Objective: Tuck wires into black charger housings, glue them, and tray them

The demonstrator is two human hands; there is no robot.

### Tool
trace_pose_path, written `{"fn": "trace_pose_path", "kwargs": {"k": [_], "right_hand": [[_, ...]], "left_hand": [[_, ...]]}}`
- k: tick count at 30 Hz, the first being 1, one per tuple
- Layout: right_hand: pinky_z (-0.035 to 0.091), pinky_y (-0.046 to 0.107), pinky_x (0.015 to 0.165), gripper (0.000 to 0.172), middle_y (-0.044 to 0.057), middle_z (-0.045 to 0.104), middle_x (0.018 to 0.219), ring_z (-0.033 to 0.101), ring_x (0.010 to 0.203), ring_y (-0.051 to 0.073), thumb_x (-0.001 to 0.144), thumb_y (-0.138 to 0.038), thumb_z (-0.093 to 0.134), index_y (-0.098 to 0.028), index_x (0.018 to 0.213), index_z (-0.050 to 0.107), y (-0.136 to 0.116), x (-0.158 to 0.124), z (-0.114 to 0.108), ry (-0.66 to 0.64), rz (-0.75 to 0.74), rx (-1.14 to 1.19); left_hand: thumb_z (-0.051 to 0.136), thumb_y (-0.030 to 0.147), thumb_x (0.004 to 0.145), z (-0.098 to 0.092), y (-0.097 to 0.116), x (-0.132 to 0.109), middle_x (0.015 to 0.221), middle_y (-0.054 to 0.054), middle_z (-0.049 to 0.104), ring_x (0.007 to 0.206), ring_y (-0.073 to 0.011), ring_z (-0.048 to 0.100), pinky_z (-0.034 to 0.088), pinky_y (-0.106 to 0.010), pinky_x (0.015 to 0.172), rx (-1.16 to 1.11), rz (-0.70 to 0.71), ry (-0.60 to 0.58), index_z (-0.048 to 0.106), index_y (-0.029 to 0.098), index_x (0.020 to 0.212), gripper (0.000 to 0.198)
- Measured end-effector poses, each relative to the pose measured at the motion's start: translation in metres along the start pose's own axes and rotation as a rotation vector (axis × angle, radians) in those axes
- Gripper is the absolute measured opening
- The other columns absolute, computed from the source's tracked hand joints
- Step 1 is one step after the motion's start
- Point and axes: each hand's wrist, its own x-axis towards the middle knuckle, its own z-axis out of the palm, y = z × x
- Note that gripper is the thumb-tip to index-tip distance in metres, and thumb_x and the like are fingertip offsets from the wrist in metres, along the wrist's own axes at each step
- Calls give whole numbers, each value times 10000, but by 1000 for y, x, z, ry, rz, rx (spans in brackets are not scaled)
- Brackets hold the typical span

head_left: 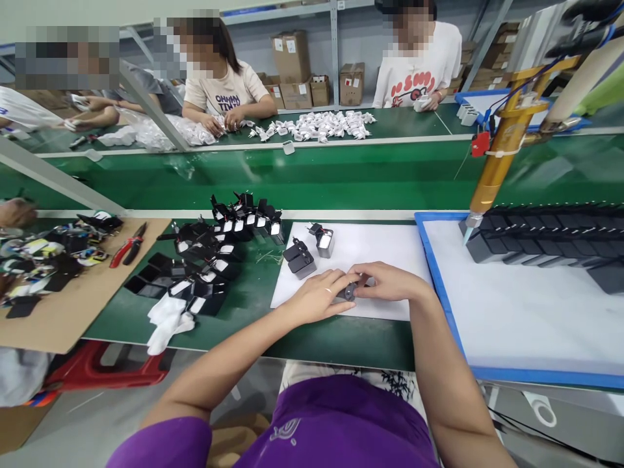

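Observation:
A dark grey adapter housing [348, 292] is between my two hands over the white sheet [385, 240]. My left hand [316, 297] wraps its left side, fingers curled round it. From the other side my right hand [385, 281] grips it with thumb and fingertips. Much of the housing is hidden by my fingers. Just beyond, two black adapter housings stand on the sheet: one [299, 259] has a black piece on top, and another [325, 243] shows a white inside and a small black part at its rim.
Many black housings [199, 244] crowd the bench at left, beside white gloves [169, 318] and red-handled pliers [129, 246]. A blue-edged tray [441, 286] at right holds rows of adapters [541, 237] under a gold cylinder [497, 153]. Co-workers sit across, behind white plug parts [319, 125].

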Motion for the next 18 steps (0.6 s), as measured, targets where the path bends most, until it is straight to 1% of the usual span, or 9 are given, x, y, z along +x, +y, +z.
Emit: {"fn": "trace_pose_path", "kwargs": {"k": [2, 4, 5, 7, 9, 11, 13, 15, 18], "right_hand": [[472, 269, 677, 193, 42, 675, 916, 622, 791, 175, 798, -269, 579, -191, 973, 604, 2, 1, 1, -22, 44, 43], [478, 254, 606, 233, 45, 678, 925, 618, 717, 158, 796, -275, 574, -198, 1016, 585, 4, 2, 1, -54, 102, 108], [476, 245, 577, 248, 43, 679, 926, 615, 687, 149, 796, -272, 570, -205, 1035, 576, 4, 1, 1, -69, 123, 132], [478, 234, 556, 255, 35, 681, 914, 612, 661, 136, 798, -261, 563, -219, 1050, 566, 6, 1, 2, -89, 136, 152], [490, 233, 565, 248, 33, 681, 904, 613, 653, 127, 798, -248, 559, -221, 1045, 562, 6, 1, 2, -93, 133, 163], [506, 237, 560, 243, 37, 680, 899, 618, 665, 131, 791, -247, 563, -218, 1032, 557, 5, 1, 3, -90, 142, 191], [524, 244, 548, 245, 43, 676, 899, 626, 712, 149, 778, -258, 575, -215, 1018, 554, 5, 1, 3, -92, 155, 229], [543, 250, 539, 246, 48, 665, 902, 626, 770, 167, 767, -268, 584, -214, 1005, 547, 4, 1, 3, -94, 167, 266], [558, 248, 534, 245, 52, 650, 907, 618, 794, 170, 768, -265, 582, -212, 1004, 542, 5, 1, 3, -103, 177, 281]], "left_hand": [[559, 419, 894, -5, -6, -4, 1302, -119, 528, 1155, -269, 539, 454, -386, 954, -159, 24, -25, 325, 253, 1434, 611], [581, 365, 881, -8, -13, -11, 1396, -112, 470, 1228, -263, 501, 411, -390, 1021, -346, 15, -11, 288, 271, 1453, 650], [578, 339, 881, -8, -16, -14, 1411, -110, 463, 1240, -258, 497, 402, -389, 1034, -449, -5, 6, 287, 264, 1452, 645], [537, 322, 903, -4, -21, -19, 1383, -107, 502, 1227, -245, 517, 406, -382, 1032, -648, -62, 46, 336, 240, 1427, 566], [458, 353, 945, 2, -23, -21, 1309, -92, 572, 1199, -231, 542, 407, -367, 1027, -777, -134, 94, 451, 220, 1353, 429], [402, 400, 967, 7, -21, -18, 1246, -74, 617, 1177, -222, 553, 390, -347, 1035, -803, -212, 139, 556, 210, 1253, 376], [398, 432, 965, 10, -16, -12, 1202, -59, 640, 1143, -217, 566, 388, -328, 1025, -782, -266, 162, 606, 208, 1181, 374], [434, 432, 952, 10, -9, -6, 1174, -53, 647, 1109, -215, 576, 400, -319, 1001, -773, -265, 155, 604, 205, 1169, 357], [447, 403, 950, 10, -1, -1, 1176, -60, 633, 1091, -212, 579, 414, -316, 978, -787, -233, 137, 561, 198, 1202, 344]]}}
